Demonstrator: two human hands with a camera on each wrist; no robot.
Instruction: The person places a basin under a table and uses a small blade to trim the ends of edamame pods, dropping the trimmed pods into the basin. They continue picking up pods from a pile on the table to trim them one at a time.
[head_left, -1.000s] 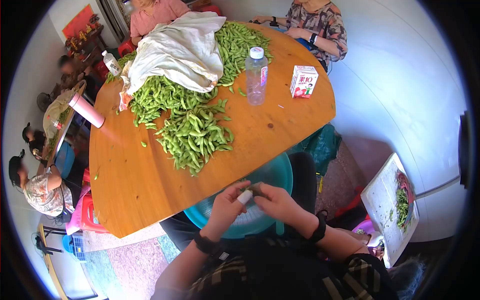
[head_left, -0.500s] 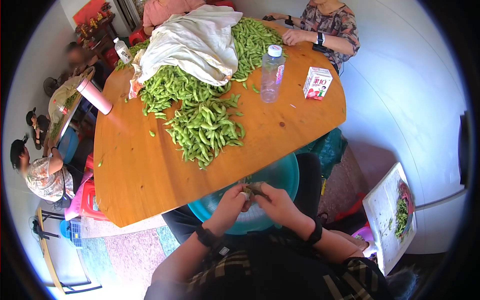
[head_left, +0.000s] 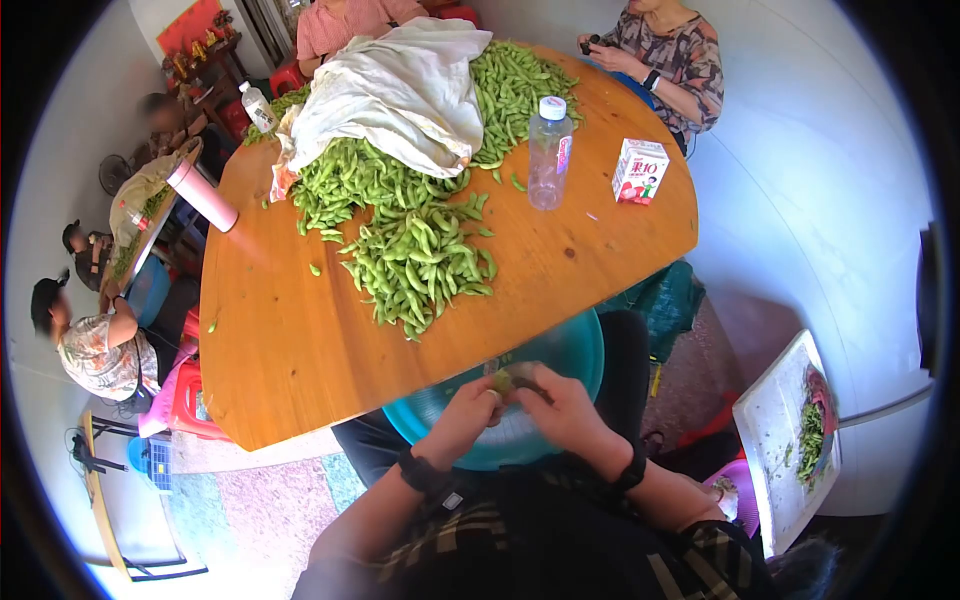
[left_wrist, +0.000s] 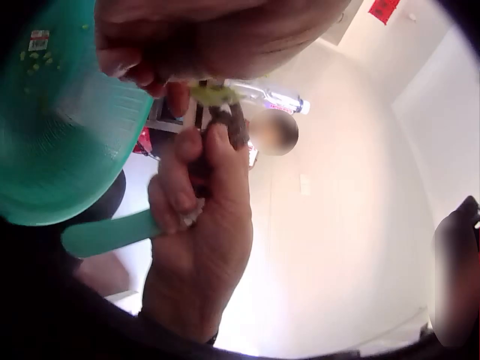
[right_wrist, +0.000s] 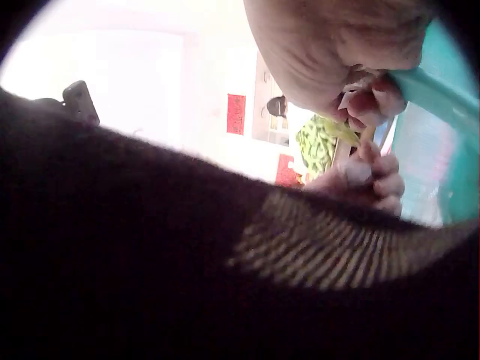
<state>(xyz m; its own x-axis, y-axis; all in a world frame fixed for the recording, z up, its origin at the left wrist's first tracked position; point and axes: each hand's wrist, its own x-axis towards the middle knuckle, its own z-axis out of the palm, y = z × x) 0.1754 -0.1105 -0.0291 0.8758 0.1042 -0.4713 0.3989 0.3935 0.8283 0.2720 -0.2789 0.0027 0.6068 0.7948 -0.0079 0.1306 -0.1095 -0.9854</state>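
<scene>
A green pod [head_left: 502, 381] is pinched by the curled left hand [head_left: 462, 418] above a teal basin [head_left: 592, 350], while a dark piece [left_wrist: 237, 129], blurred and hard to identify, is gripped by the curled right hand [head_left: 560, 407]. The pod's contents could be scattered past the basin by too sharp a squeeze; the left hand could be jabbed if the dark piece is let slip.

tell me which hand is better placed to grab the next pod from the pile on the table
Probably the left hand: in the head view it lies nearer the pod pile than the right hand. Both hands meet at a green pod, though.
</scene>
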